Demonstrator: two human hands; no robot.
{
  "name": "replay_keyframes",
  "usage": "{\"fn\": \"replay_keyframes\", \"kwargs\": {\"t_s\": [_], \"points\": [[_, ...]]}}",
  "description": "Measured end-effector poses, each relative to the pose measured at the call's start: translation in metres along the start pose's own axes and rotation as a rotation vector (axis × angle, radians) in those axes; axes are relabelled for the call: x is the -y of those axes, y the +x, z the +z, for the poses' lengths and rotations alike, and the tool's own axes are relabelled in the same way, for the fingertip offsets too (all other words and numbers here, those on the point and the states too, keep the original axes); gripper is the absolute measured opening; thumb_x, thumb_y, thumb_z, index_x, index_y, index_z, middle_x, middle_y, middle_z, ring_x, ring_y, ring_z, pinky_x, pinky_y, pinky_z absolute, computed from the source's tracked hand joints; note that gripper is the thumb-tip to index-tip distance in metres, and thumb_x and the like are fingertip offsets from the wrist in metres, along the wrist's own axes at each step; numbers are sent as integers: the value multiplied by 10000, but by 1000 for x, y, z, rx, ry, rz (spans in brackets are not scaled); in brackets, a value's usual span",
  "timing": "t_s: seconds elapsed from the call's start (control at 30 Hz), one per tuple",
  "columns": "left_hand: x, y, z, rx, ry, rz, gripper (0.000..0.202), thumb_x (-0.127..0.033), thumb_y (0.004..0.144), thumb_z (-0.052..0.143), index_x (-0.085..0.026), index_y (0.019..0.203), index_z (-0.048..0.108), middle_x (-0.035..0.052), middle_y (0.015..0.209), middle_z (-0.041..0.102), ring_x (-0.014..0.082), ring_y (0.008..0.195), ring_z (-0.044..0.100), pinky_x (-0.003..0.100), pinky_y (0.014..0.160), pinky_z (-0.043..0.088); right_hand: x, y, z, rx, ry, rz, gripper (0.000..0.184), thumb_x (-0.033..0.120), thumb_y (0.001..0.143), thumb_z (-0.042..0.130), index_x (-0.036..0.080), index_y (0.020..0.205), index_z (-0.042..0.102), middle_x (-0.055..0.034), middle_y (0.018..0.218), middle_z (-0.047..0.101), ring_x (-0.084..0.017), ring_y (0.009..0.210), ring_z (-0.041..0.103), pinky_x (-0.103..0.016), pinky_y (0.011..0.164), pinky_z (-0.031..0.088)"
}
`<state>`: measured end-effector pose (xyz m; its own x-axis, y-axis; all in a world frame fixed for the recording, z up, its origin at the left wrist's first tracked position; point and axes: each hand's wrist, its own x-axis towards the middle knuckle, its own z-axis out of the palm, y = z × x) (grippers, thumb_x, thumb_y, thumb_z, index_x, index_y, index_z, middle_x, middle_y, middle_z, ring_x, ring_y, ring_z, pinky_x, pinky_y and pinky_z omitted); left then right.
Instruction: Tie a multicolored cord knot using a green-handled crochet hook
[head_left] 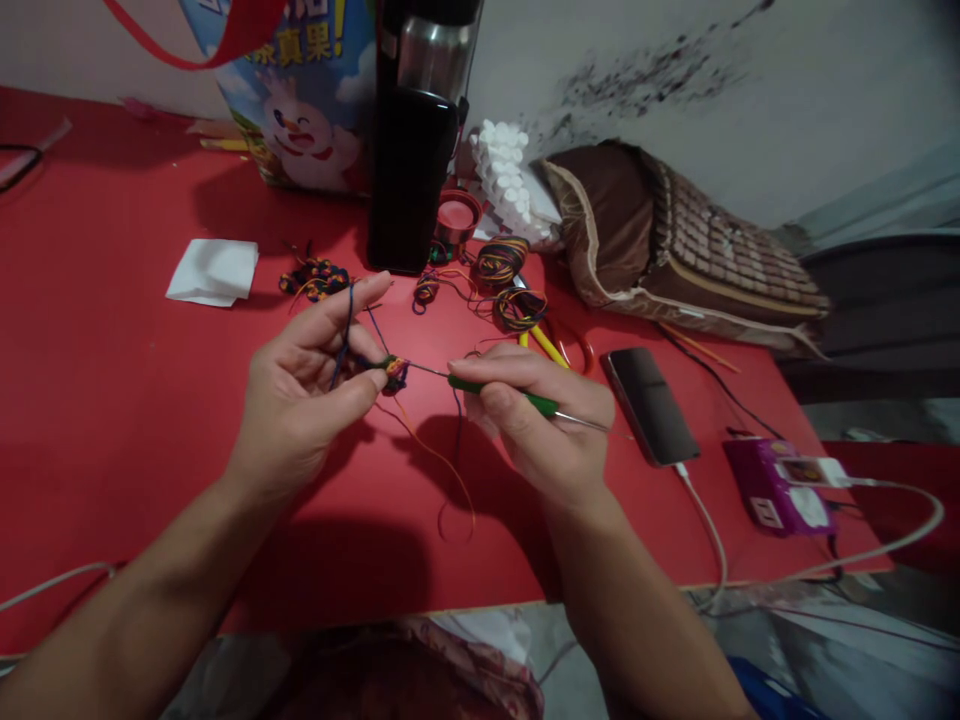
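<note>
Between the thumb and fingers of my left hand (315, 375) is pinched a small multicoloured crochet piece (394, 374), dark blue with orange and yellow. A dark blue strand runs over the raised index finger of that hand. My right hand (536, 405) grips a crochet hook (504, 391) by its green handle, and the hook's thin metal shaft reaches left to the piece. An orange yarn tail (431, 445) hangs from the work and curls over the red table (112, 400). Whether the hook's tip sits inside a stitch is too small to tell.
Behind my hands lie yarn balls (501, 262), a crocheted bundle (319, 278), yellow-handled scissors (549, 343) and a white paper (213, 272). A black phone (411, 185) stands upright before a bottle. Rightward are a charging phone (651, 405), a purple box (776, 487) and a brown bag (675, 235).
</note>
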<state>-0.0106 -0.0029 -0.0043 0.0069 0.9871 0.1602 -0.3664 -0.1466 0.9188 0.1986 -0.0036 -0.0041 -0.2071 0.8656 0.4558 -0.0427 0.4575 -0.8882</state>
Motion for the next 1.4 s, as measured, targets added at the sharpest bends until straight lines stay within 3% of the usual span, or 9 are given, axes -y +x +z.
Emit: {"fn": "replay_keyframes", "kwargs": {"t_s": [0.17,0.37,0.53,0.8,1.0,1.2,1.4], "points": [[-4,0,1,5,-3,-68,528,-57,786,815,-280,1264,837,-14,796,679,102,709,602,197,684,567,0,2,-4,8,84,13,179,270,1006,748,293,1135,870,-16,762,752,-154,679,654,-315,648,538],[-6,0,2,21,-3,-110,514,-68,738,811,-260,1214,847,-18,767,667,103,679,597,202,653,559,0,3,-5,14,216,124,156,330,986,772,256,1071,880,-9,695,686,-116,541,552,-265,480,414],[-2,-3,5,32,4,-142,553,-63,783,841,-265,1297,811,-16,808,705,102,711,649,199,686,582,-5,0,12,-38,417,279,163,387,946,814,260,1031,869,13,664,670,-96,502,529,-234,440,396],[7,-9,13,-70,45,-57,584,-107,798,901,-328,1329,802,-6,855,755,118,801,694,212,745,618,-6,0,36,-208,632,402,211,454,930,810,266,1023,836,49,654,656,-57,451,445,-219,470,407],[6,-7,11,-82,56,-82,566,-111,805,878,-291,1335,793,3,854,749,126,779,675,237,740,610,-9,-1,40,-191,625,435,276,472,949,778,262,1124,812,59,687,638,-51,470,439,-228,519,444],[4,-7,14,-105,101,-126,572,-131,826,868,-309,1359,765,-5,870,739,148,811,671,293,817,620,-16,-1,37,-157,615,425,298,482,918,798,248,1099,826,54,663,621,-59,458,410,-237,494,431],[1,-6,17,-125,186,-83,591,-157,811,896,-307,1369,769,-33,799,688,144,804,652,286,841,602,-15,-3,39,-179,537,392,265,449,978,746,238,1120,819,46,685,637,-59,485,457,-219,503,423]]}}
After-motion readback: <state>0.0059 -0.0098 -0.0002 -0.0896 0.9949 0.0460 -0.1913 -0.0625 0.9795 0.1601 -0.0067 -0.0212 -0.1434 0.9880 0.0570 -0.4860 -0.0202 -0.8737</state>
